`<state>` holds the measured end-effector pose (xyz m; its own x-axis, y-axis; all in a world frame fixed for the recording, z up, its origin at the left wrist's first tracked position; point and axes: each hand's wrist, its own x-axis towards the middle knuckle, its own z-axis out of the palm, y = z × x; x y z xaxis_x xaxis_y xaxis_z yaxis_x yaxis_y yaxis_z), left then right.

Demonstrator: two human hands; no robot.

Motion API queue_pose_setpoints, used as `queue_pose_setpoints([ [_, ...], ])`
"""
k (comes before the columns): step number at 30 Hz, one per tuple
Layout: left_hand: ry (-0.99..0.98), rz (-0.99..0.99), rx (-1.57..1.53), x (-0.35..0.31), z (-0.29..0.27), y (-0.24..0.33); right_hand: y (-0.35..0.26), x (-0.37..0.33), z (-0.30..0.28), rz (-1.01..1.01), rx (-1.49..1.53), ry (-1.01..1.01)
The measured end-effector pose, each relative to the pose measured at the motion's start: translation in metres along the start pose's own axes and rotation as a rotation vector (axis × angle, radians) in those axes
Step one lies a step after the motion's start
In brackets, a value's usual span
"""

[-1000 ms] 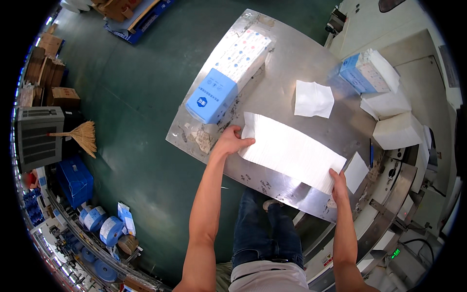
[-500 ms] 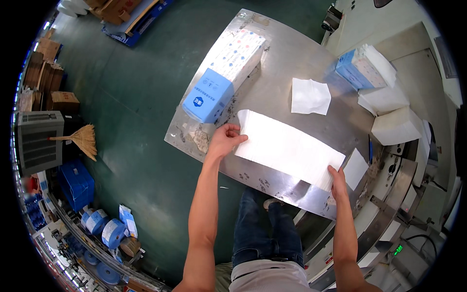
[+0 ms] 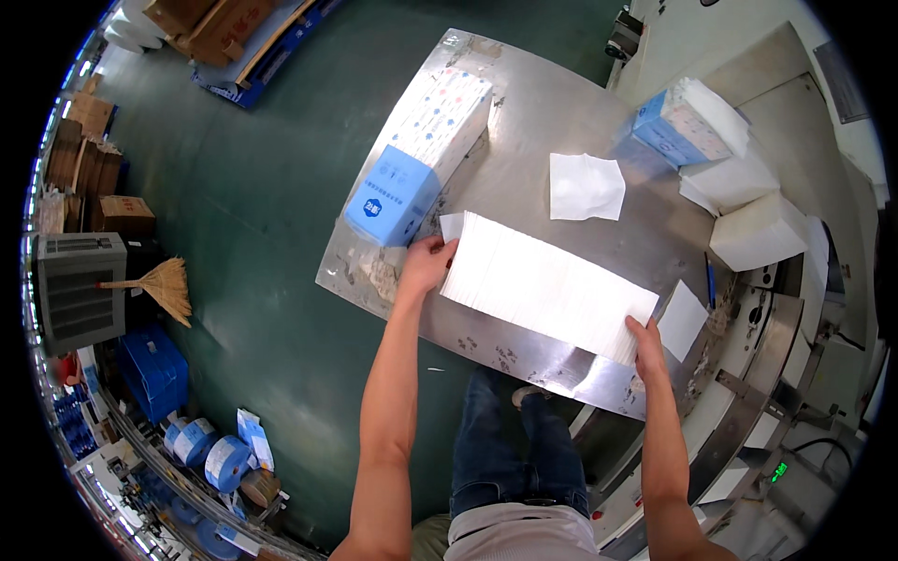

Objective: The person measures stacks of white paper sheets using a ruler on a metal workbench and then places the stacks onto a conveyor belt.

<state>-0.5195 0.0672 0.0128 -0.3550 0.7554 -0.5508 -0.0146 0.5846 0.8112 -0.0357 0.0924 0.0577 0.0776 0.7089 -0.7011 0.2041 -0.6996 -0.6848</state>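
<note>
A long white stack of folded paper tissues lies slantwise across the near part of the metal table. My left hand is closed at the stack's left end, with its fingertips partly hidden against it. Just beyond those fingers a small white sheet sticks out from that end. My right hand grips the right end, its thumb on top and the other fingers mostly out of sight. Past the stack, a single creased white tissue lies flat. Beside my right hand rests another white sheet.
A long blue-and-white tissue pack stands along the table's left edge. At the right are a blue-and-white pack, white tissue stacks, a blue pen and machinery. A broom leans by a grey cabinet on the left.
My left fingers have closed in at the stack's left end, and a small white sheet now shows beyond them. The stack's folded edges show more clearly. My right hand keeps its grip.
</note>
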Motion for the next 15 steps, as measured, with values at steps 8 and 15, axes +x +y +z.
queue_pose_setpoints([
  [8, 0.423, 0.272, 0.623, -0.026, 0.009, 0.043, 0.000, -0.009, 0.033, 0.009, 0.031, 0.008],
  [15, 0.587, 0.224, 0.944, -0.073, 0.002, 0.101, 0.001, -0.011, 0.062, -0.040, 0.061, -0.014],
])
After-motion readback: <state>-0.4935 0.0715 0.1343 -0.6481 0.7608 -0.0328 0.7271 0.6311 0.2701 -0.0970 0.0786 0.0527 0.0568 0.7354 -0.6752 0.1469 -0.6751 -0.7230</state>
